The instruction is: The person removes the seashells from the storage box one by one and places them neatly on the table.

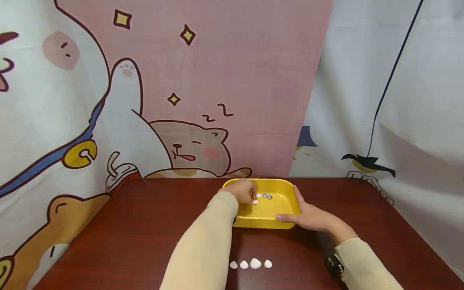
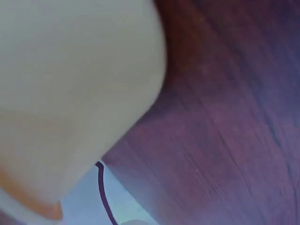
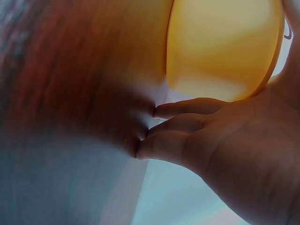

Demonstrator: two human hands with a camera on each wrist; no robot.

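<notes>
A shallow yellow tray (image 1: 268,222) stands toward the back of the table. My left hand (image 1: 241,190) reaches over its left side, fingers bent down into it; whether they hold anything is hidden. Beside those fingers lie small white shell-like pieces (image 1: 255,202) and purplish ones (image 1: 267,196). My right hand (image 1: 313,216) holds the tray's near right corner, thumb on the front rim and fingers along the right wall. In the right wrist view its fingertips (image 3: 145,149) touch the tabletop outside the tray. The left wrist view shows mostly sleeve (image 2: 79,70), not the hand.
Several white shell-like pieces (image 1: 255,263) lie in a row on the dark red-brown table (image 1: 145,233), nearer me than the tray. A cartoon-printed cloth (image 1: 253,100) hangs behind the table and along its sides.
</notes>
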